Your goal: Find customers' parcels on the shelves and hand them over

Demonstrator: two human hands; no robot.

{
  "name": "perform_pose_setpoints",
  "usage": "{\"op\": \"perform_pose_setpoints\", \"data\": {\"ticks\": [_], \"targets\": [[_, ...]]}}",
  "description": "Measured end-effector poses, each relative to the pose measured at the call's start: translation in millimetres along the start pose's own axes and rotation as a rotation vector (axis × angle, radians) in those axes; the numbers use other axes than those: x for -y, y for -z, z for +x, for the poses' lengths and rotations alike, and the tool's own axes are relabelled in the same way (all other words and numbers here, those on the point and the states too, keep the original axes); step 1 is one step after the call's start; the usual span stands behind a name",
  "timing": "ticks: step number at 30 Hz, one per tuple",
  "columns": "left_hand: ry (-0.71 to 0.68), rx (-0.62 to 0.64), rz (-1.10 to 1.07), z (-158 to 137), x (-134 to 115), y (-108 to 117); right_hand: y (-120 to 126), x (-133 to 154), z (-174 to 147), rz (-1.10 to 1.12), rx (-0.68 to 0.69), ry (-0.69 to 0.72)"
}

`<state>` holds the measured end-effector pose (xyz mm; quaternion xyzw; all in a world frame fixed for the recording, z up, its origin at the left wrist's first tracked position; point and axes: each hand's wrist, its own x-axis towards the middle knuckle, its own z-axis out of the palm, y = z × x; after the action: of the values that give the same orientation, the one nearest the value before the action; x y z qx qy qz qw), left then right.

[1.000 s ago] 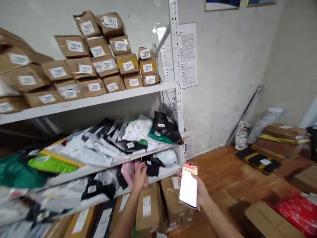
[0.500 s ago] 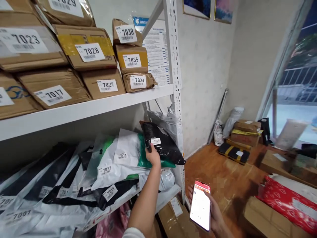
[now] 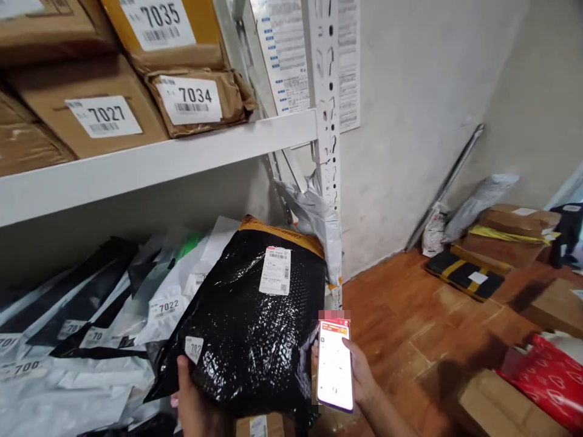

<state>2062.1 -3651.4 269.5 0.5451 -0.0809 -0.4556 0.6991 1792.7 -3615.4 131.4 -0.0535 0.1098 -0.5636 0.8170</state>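
A glossy black parcel bag (image 3: 255, 328) with an orange upper edge hangs tilted in front of the lower shelf. My left hand (image 3: 195, 397) grips its lower left corner, thumb beside a small label starting 702; the other fingers are hidden under the bag. On the bag's upper part sits a white shipping label (image 3: 275, 271). My right hand (image 3: 359, 370) is closed around a phone (image 3: 335, 364) with a lit, mostly white screen, the thumb over its right edge. The phone is close to the bag's right side. A white bag marked 7022 (image 3: 166, 309) lies behind on the left.
Brown boxes, among them one marked 7027 (image 3: 109, 115) and a package marked 7034 (image 3: 191, 100), sit on the upper white shelf (image 3: 200, 142). A white metal post (image 3: 327, 91) stands at the shelf's right end. Parcels and a red bag (image 3: 546, 373) lie on the wooden floor at right.
My left hand has pulled the black parcel bag off the pile toward me, turning its shipping label into view. The phone in my right hand has shifted left, nearer the bag. The view has moved closer.
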Motion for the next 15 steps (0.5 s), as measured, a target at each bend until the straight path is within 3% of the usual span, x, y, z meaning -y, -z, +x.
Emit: {"op": "perform_pose_setpoints", "data": {"ticks": [4,8,12,15], "targets": [[0.098,0.129,-0.078,10,24,20,13,13,12,0.018,-0.055,-0.075],[0.252,0.22,-0.001,5,66,42,18,20,17,-0.002,-0.094,-0.076],[0.367,0.23,0.094,-5,102,40,17,26,17,-0.037,-0.12,-0.091],[0.353,0.211,0.117,-5,109,30,11,33,12,-0.018,-0.163,-0.107]]}}
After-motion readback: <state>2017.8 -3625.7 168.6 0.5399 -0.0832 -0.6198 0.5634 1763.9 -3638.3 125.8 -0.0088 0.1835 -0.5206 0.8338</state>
